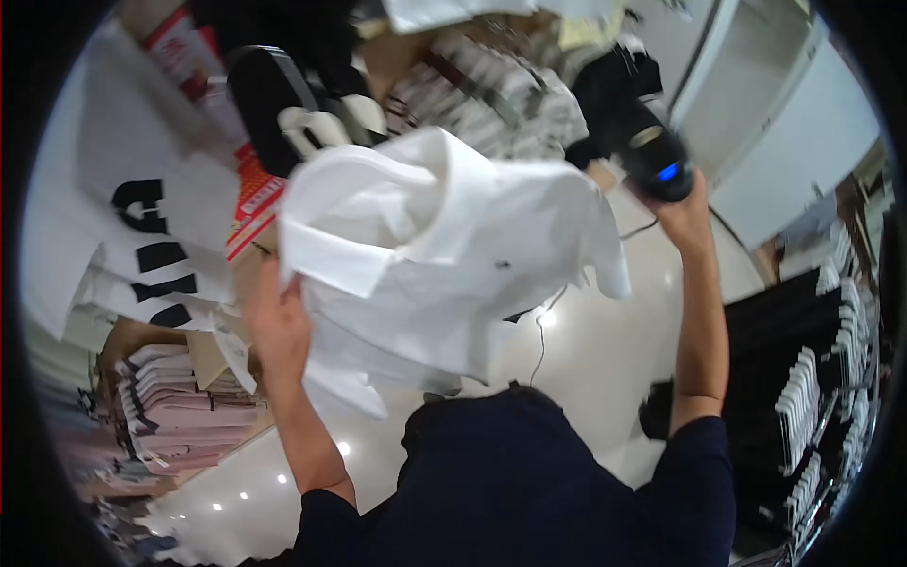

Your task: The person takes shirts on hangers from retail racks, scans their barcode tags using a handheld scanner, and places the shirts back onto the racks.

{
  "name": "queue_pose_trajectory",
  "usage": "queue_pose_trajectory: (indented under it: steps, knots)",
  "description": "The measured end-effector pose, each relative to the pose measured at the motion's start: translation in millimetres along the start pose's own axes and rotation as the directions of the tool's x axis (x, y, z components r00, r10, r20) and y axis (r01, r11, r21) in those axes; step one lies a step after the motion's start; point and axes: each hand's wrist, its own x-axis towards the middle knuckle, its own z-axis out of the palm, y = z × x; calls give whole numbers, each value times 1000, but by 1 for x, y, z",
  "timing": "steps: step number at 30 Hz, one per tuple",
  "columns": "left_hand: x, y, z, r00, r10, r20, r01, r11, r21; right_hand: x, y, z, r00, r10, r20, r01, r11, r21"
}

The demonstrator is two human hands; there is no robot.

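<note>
A white collared shirt (425, 283) hangs in front of me, its collar facing up and a small dark mark on the front. At the shirt's left edge, below the collar, my left hand (280, 317) is closed on the fabric, slightly blurred. Off to the right, my right hand (688, 213) grips a black handheld garment steamer (657, 156) with a lit blue panel. The steamer is raised apart from the shirt. A thin dark cord (541, 350) hangs down to the floor behind the shirt.
Folded patterned clothes (487, 94) lie beyond the shirt. At left are a white garment with black print (156, 246) and pink garments on hangers (194, 411). Dark clothes on white hangers (798, 406) line the right. A white cabinet door (803, 142) stands upper right.
</note>
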Motion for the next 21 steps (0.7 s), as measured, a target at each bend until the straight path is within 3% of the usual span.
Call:
queue_pose_trajectory:
  steps: [1,2,3,5,6,8,9,10,12,13,14,16,21]
  knots:
    - [-6,5,0,999,-21,-31,21,1000,-2,-24,36,-15,920,385,-80,-361,907,216]
    - [-10,5,-1,996,-39,-75,39,999,-3,-53,71,-23,907,395,-144,-330,882,338]
    - [-14,0,-4,991,-87,-98,84,996,-27,-91,114,-31,857,487,-170,-397,833,385]
    - [-17,-4,-17,981,-138,-134,130,989,-64,-198,208,-24,645,758,-98,-668,621,410]
    - [-14,3,-28,980,-139,-142,129,989,-78,-258,246,-13,482,876,-19,-815,456,358]
    - [-10,25,-41,960,-188,-205,177,982,-72,-365,273,19,251,955,160,-918,182,352]
    - [-10,36,-45,948,-189,-256,180,982,-61,-418,287,37,236,941,242,-919,135,371]
    - [-9,43,-49,933,-189,-306,183,982,-50,-432,263,48,65,944,324,-921,-68,384]
    - [-6,51,-61,919,-201,-340,175,979,-105,-467,251,76,-15,904,428,-852,-236,467]
    - [-5,54,-65,927,-125,-353,112,992,-58,-475,251,92,-25,887,461,-810,-288,511]
    - [-5,54,-72,911,-219,-349,192,975,-110,-480,250,105,-29,870,493,-762,-338,552]
    - [-1,76,-72,917,-113,-382,92,993,-74,-466,251,121,4,828,561,-698,-400,594]
    - [-7,104,-83,894,-99,-436,158,982,102,-408,281,168,61,836,545,-554,-425,716]
